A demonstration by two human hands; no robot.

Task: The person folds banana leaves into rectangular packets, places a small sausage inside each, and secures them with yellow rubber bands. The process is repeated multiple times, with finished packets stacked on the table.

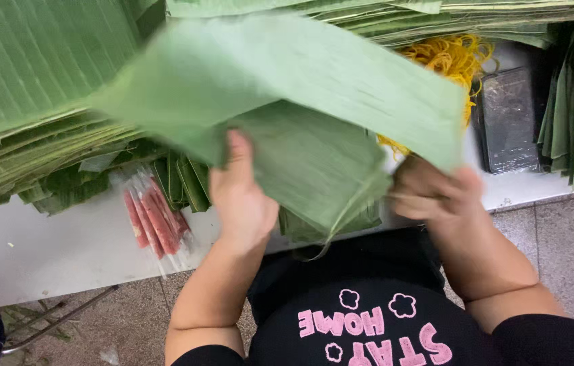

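Note:
A large pale green banana leaf sheet (287,74) is lifted over the table, blurred with motion. My left hand (239,193) grips it from below, thumb pressed up on its underside. My right hand (429,190) pinches the leaf's right edge, fingers curled under it. Beneath the sheet lies a folded leaf piece (314,169) on more leaves.
Tall stacks of banana leaves (29,81) fill the left and the back. A clear pack of red sticks (155,220) lies on the white table (50,251). Yellow string (453,57) and a black phone (510,118) sit at the right. Tiled floor lies below.

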